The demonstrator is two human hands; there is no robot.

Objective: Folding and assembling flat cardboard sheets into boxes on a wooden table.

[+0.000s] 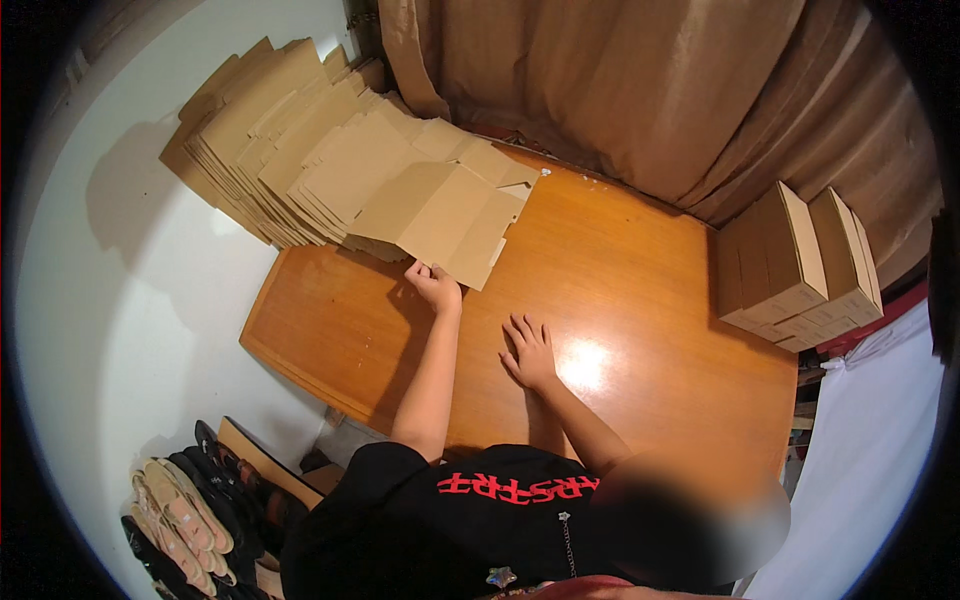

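Note:
My left hand (pixel 436 286) pinches the near edge of a flat, creased cardboard box blank (pixel 455 220). This blank lies at the front of a leaning stack of similar brown cardboard sheets (pixel 290 150) on the far left of the table. Its folded panels are slightly raised along the creases. My right hand (pixel 530 352) is held over the wooden table (pixel 640 290), fingers spread, with nothing in it. Whether its palm touches the tabletop I cannot tell.
Several folded brown boxes (pixel 770 260) stand together at the table's right end. A brown curtain (pixel 600 90) hangs along the far edge. Sandals (pixel 185 515) hang or stand at the lower left by the white wall (pixel 110 300). White cloth (pixel 870 420) drapes at the right.

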